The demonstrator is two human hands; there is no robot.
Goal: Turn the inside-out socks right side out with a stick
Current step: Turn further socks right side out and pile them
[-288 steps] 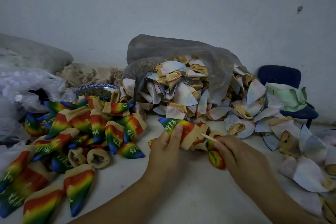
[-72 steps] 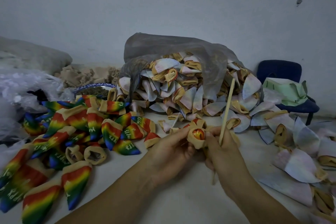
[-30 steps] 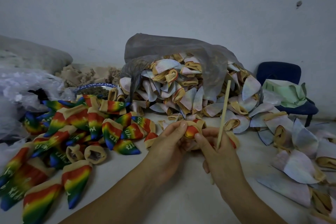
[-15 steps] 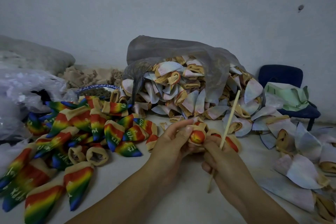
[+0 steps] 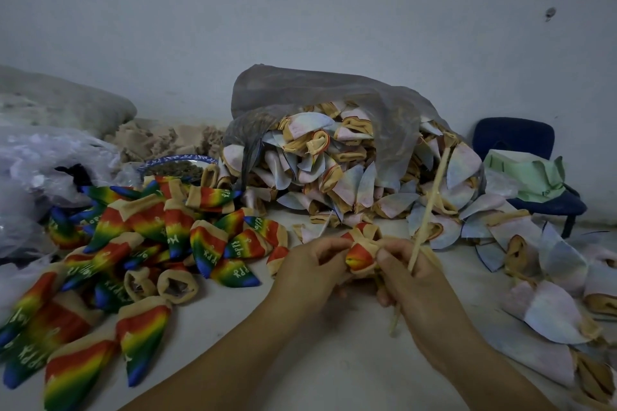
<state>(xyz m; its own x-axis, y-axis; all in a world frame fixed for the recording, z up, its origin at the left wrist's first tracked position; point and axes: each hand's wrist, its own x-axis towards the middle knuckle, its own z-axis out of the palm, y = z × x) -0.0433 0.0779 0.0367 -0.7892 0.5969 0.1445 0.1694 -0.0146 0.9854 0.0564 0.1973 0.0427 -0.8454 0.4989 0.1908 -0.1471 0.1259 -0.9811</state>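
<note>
Over my white table (image 5: 334,370) by the grey wall (image 5: 334,10), left hand (image 5: 310,274) and right hand (image 5: 417,280) pinch a sock (image 5: 360,256); right grips the stick (image 5: 430,203).

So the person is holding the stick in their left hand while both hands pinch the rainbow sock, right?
Not quite. The head view shows the stick in the right hand, not the left hand. The rest holds: both hands pinch the rainbow sock.
</note>
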